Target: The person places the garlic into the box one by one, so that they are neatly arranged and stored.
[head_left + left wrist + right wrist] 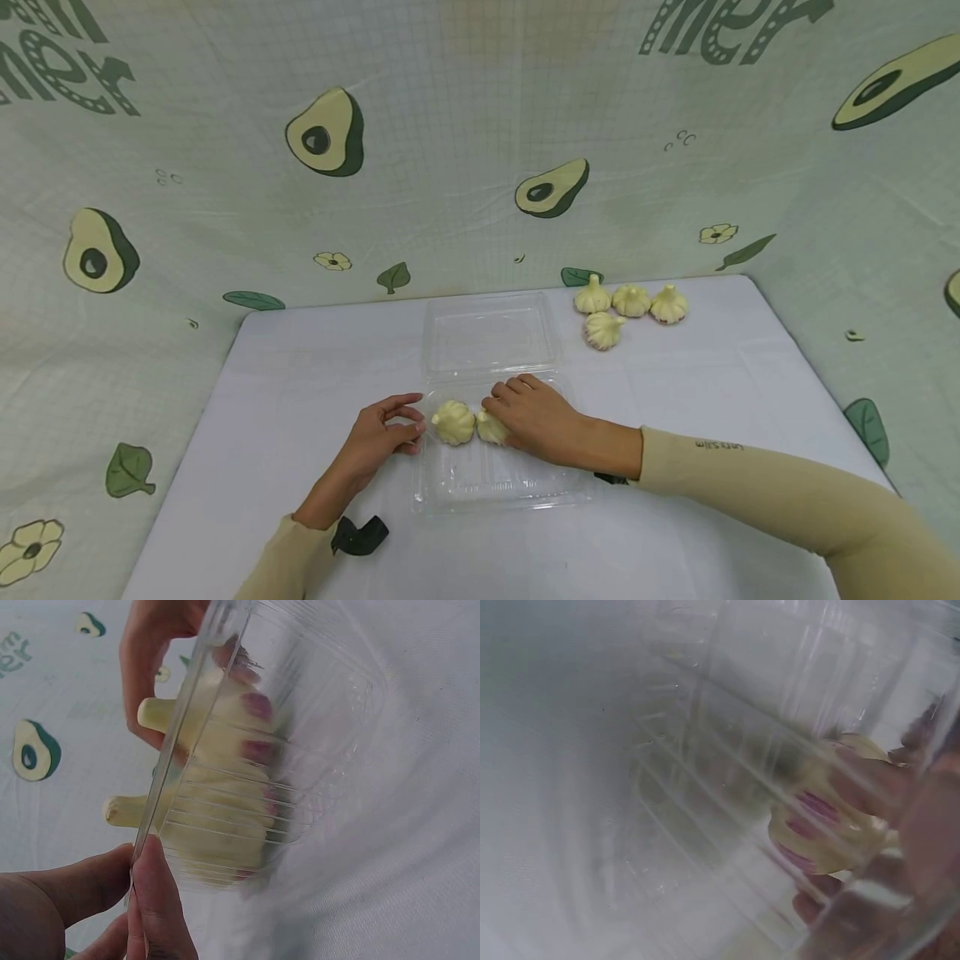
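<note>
from my desk i've got the left hand [386,425] pinching the left edge of the clear box [487,492], thumb against fingers. and the right hand [543,421], it's gripping the right bulb [491,427] inside the box, with the left bulb [453,422] just beside! my left wrist feed shows both stems [124,811] rising past the edge, pink bases [259,752] down, so each long axis runs close to upright; from the head, the left bulb's stem tips toward the left hand. the lid [491,333] lies folded back on the far side. over at the far right, four loose bulbs [632,301], the nearest one's stem pointing right.
</note>
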